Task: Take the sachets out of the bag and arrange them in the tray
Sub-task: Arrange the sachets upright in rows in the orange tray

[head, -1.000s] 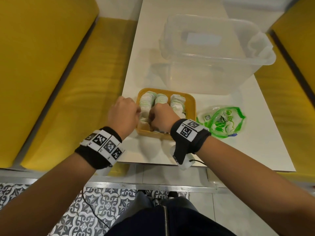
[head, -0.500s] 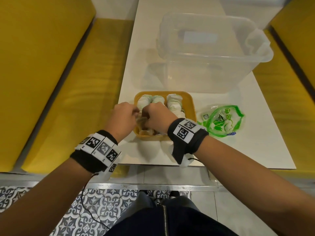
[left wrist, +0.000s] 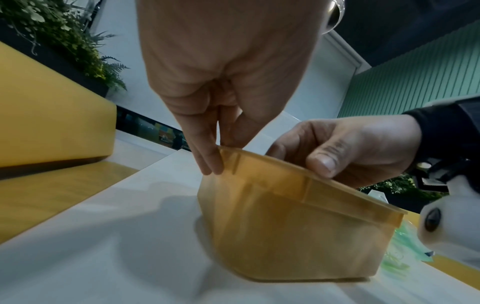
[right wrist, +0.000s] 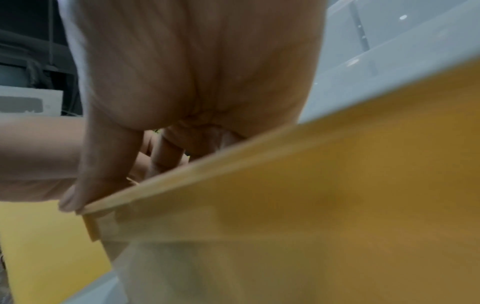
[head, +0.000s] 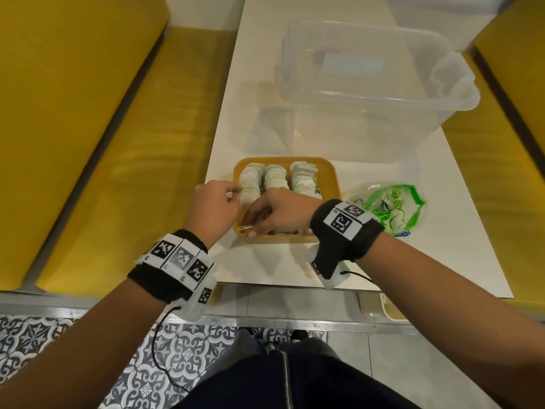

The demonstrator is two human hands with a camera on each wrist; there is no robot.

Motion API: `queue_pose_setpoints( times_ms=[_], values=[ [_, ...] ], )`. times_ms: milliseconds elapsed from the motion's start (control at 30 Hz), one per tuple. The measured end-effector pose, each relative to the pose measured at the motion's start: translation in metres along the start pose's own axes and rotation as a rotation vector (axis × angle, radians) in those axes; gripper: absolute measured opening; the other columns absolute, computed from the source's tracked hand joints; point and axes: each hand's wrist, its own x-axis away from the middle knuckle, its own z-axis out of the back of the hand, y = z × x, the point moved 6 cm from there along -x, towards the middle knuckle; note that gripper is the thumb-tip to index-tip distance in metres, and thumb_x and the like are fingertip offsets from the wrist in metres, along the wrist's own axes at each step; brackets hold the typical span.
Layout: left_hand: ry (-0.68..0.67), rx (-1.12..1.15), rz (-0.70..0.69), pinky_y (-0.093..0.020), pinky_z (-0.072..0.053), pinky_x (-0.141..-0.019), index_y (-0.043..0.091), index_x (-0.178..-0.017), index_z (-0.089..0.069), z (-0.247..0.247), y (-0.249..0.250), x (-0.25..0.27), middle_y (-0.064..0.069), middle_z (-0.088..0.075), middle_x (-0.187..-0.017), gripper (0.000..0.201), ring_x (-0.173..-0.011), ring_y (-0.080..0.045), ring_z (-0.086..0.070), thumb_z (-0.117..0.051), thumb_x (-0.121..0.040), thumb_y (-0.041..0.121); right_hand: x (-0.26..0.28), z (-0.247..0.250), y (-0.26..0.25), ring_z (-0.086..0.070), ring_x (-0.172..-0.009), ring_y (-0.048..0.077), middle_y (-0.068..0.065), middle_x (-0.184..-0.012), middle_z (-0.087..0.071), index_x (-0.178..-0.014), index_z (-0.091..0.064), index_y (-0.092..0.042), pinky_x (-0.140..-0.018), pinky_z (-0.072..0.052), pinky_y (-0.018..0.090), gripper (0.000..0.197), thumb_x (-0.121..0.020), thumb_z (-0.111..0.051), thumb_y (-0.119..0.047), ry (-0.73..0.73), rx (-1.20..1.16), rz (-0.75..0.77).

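Note:
The yellow tray (head: 328,184) sits on the white table and holds three rows of white-and-green sachets (head: 275,177). My left hand (head: 215,209) is at the tray's left rim. In the left wrist view one of its fingers (left wrist: 207,162) lies outside the wall and another reaches inside, pinching the rim. My right hand (head: 278,211) is curled into the near left corner, thumb (left wrist: 322,164) on the near rim, pinching a white sachet (head: 244,228). The clear, green-printed bag (head: 393,208) lies right of the tray with a few sachets inside.
A large clear plastic tub (head: 371,93) stands just behind the tray. Yellow benches (head: 88,128) flank the table on both sides. The table's near edge (head: 265,283) runs just under my wrists, with patterned floor tiles below.
My right hand has dropped from the left row to the tray's near left corner. My left hand has slid outward to the left rim. The bag and tub have not moved.

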Motion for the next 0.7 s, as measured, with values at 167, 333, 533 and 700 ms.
queue_pose_setpoints(
  times_ms=[167,333,533,700],
  values=[
    [-0.003,0.034,-0.022,-0.032,-0.051,-0.087,0.013,-0.116,-0.070,-0.001,0.000,0.005,-0.007,-0.071,-0.112,0.027,-0.092,-0.023,-0.069,-0.058,-0.091,0.011,-0.001,0.003,-0.002,-0.063,-0.095,0.012,-0.004,-0.106,-0.070,-0.115,-0.070,-0.018,-0.090,-0.053,0.029,0.033,-0.082,-0.070,-0.020,-0.001,0.067,0.039],
    [-0.004,0.062,-0.012,-0.027,-0.049,-0.082,0.014,-0.118,-0.069,-0.003,-0.002,0.006,-0.007,-0.071,-0.113,0.028,-0.094,-0.023,-0.068,-0.058,-0.092,0.010,-0.006,0.002,-0.013,-0.063,-0.093,0.021,0.003,-0.104,-0.069,-0.116,-0.066,-0.016,-0.080,-0.049,0.027,0.031,-0.087,-0.056,-0.013,0.067,0.301,0.088],
    [-0.005,0.118,0.012,-0.033,-0.054,-0.086,0.013,-0.120,-0.068,-0.003,-0.004,0.007,-0.009,-0.071,-0.112,0.030,-0.097,-0.025,-0.067,-0.058,-0.092,0.009,-0.009,-0.003,-0.020,-0.063,-0.092,0.024,0.007,-0.105,-0.069,-0.118,-0.065,-0.014,-0.087,-0.052,0.034,0.031,-0.088,-0.056,-0.013,0.076,0.356,0.060],
    [0.000,0.121,0.023,-0.032,-0.053,-0.086,0.014,-0.120,-0.068,-0.004,-0.005,0.009,-0.009,-0.070,-0.113,0.029,-0.096,-0.024,-0.066,-0.058,-0.093,0.012,-0.012,0.002,-0.022,-0.062,-0.084,0.025,0.011,-0.094,-0.068,-0.106,-0.069,-0.007,-0.071,-0.047,0.027,0.026,-0.087,-0.052,-0.005,0.175,0.415,-0.004]
  ],
)
